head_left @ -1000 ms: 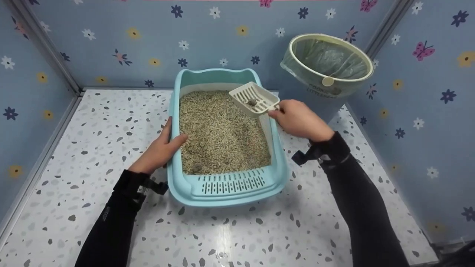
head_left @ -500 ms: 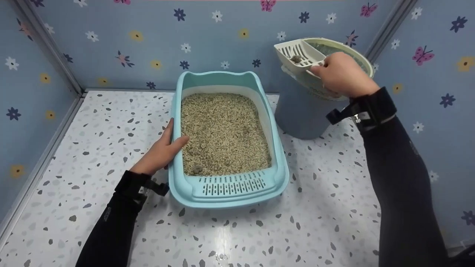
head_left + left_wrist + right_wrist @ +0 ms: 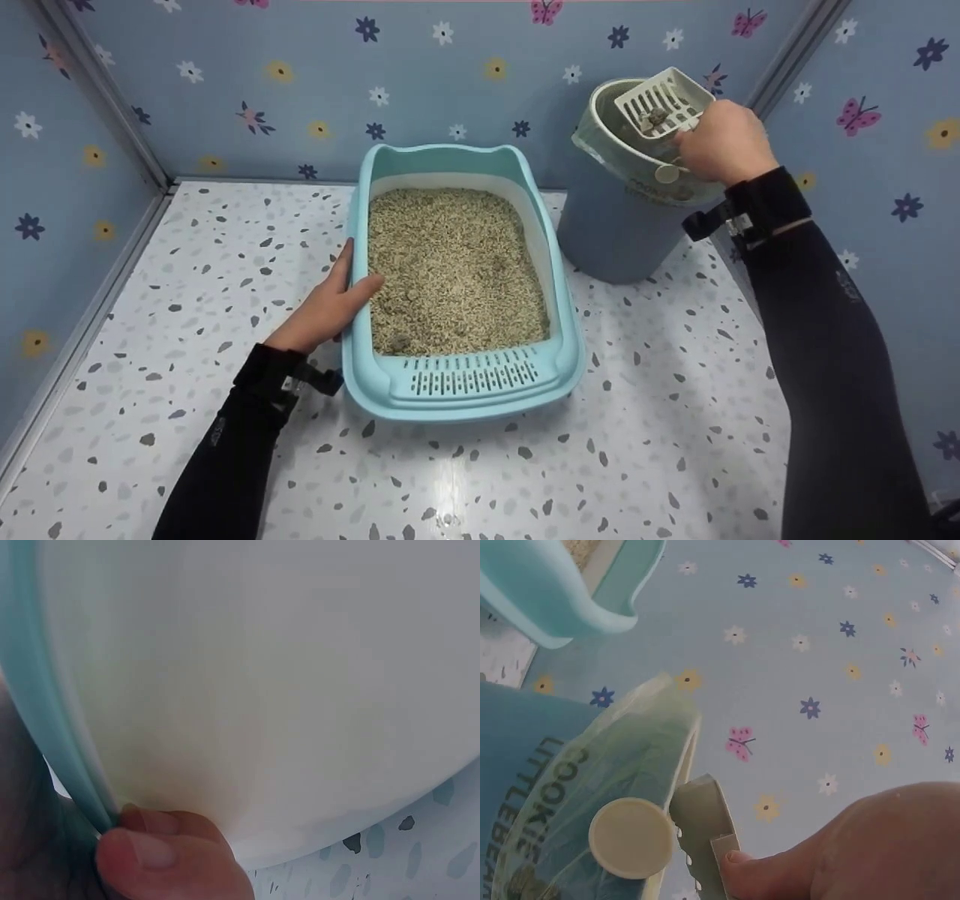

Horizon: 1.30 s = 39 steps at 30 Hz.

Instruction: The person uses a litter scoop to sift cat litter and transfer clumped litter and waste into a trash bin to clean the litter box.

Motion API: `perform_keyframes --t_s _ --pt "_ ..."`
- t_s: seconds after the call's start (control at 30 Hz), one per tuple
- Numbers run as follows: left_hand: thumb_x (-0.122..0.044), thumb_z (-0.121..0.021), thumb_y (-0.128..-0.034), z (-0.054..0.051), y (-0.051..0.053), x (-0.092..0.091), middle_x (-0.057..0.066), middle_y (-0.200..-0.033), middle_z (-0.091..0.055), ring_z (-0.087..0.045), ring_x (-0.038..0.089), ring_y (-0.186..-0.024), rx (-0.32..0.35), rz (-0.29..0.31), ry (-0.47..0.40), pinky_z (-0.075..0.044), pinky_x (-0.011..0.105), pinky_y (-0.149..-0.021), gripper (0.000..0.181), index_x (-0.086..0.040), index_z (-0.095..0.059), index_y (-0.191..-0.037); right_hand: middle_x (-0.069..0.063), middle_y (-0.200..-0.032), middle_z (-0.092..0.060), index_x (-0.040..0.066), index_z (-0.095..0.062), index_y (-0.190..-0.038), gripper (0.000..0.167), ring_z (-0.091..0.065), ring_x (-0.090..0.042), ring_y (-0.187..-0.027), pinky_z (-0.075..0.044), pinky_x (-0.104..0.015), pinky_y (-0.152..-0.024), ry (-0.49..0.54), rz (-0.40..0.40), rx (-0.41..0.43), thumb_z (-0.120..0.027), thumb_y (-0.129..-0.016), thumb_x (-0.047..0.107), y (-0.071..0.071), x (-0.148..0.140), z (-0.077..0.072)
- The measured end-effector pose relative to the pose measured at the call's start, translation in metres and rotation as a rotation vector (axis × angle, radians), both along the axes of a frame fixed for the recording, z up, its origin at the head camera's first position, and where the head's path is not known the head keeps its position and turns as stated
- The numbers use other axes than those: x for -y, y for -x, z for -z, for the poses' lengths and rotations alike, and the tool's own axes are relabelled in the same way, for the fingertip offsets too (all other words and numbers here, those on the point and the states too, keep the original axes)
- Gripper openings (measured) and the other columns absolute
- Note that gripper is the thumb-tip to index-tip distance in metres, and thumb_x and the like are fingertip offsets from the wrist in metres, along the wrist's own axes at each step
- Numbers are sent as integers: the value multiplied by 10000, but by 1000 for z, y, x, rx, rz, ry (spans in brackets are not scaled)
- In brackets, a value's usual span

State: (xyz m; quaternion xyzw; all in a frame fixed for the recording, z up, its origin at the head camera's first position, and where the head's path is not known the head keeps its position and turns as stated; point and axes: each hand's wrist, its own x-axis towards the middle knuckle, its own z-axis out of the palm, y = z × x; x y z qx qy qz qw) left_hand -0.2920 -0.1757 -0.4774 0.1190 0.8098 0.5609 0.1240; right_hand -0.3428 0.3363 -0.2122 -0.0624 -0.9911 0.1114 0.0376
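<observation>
My left hand (image 3: 322,309) grips the left rim of the blue litter box (image 3: 465,405), thumb over the edge; in the left wrist view its fingertips (image 3: 176,855) press the pale outer wall. Tan litter (image 3: 457,270) fills the box, with a dark clump (image 3: 400,343) near the front left. High at the right, my right hand (image 3: 726,144) pinches the handle of a cream slotted scoop (image 3: 667,97) over the mouth of the bin (image 3: 619,232). A small greyish clump (image 3: 658,116) lies in the scoop. The right wrist view shows the scoop (image 3: 705,825) edge-on beside the bin rim.
The bin stands behind and right of the box, its cream rim (image 3: 600,112) lined with a translucent bag (image 3: 600,156). Flower-patterned walls (image 3: 285,75) rise at the back and both sides. The floor (image 3: 480,480) is white with grey specks.
My right hand has carried the scoop and its clump from above the box, rightward and away, to over the bin. My left hand keeps its hold on the rim.
</observation>
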Motion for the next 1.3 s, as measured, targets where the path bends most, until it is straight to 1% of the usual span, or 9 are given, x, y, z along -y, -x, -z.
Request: perform_keyframes --t_s 0.13,0.3,0.47,0.6,0.7,0.87,1.03,1.23,1.3 --pt "-508 -555 -1159 2 2 0 251 -1839 18 -569 587 -1377 14 3 -9 -475 698 -1167 940 -427 167 -1756 -225 -984 -589 -18 -583 -903 200 -543 -433 -941 -490 -611 -839 -51 -2 -57 -586 -997 158 2 -5 6" --pt "-539 -554 -1151 3 0 0 188 -1853 51 -424 588 -1507 2 16 -32 -358 707 -1253 941 -445 163 -1753 -311 -1016 -588 -34 -528 -909 53 -572 -490 -885 -527 -703 -730 -186 -20 -106 -505 -899 12 6 -8 15" --pt "-573 -570 -1136 1 -2 -1 230 -1846 1 -529 591 -1414 -11 13 -22 -442 715 -1187 953 -457 143 -1758 -408 -1179 -588 -167 -571 -1133 243 -648 -597 -932 -560 -745 -723 -342 -30 -174 -471 -1010 17 6 -7 27" --pt "-558 -582 -1137 1 -2 -1 237 -1844 -24 -578 577 -1367 -11 6 -27 -478 709 -1155 944 -473 123 -1760 -351 -1047 -589 -115 -537 -1006 167 -643 -519 -737 -506 -642 -534 -470 -68 -339 -458 -1094 4 6 -6 41" --pt "-576 -588 -1128 1 -2 -1 231 -1845 -29 -607 564 -1335 -10 1 -24 -501 696 -1136 950 -486 119 -1756 -314 -978 -569 -64 -477 -944 210 -624 -483 -671 -487 -607 -496 -522 -89 -409 -467 -1139 14 5 -7 46" --pt "-535 -580 -1143 1 -2 -2 195 -1855 1 -501 578 -1451 -16 8 -36 -429 714 -1199 941 -468 127 -1760 -362 -1124 -582 -121 -536 -1075 117 -645 -514 -757 -569 -685 -609 -448 -55 -326 -487 -1055 -17 4 -5 38" --pt "-475 -576 -1157 2 -1 -3 138 -1865 13 -381 558 -1551 -33 18 -62 -355 711 -1254 921 -458 115 -1766 -379 -1253 -557 -180 -570 -1229 331 -614 -541 -879 -559 -725 -732 -290 -12 -234 -486 -973 12 -11 9 21" --pt "-483 -569 -1159 4 1 -1 115 -1865 45 -308 545 -1595 -29 29 -79 -303 698 -1286 919 -455 123 -1764 -305 -1193 -650 -134 -691 -1274 324 -633 -480 -900 -565 -686 -762 -170 -144 -340 -599 -1053 84 -51 55 16" --pt "-481 -563 -1162 5 1 -1 114 -1865 54 -290 547 -1603 -21 30 -80 -289 698 -1292 918 -449 130 -1764 -269 -1164 -680 -98 -715 -1280 311 -650 -447 -901 -589 -663 -764 -155 -204 -312 -651 -1063 116 -62 74 16"
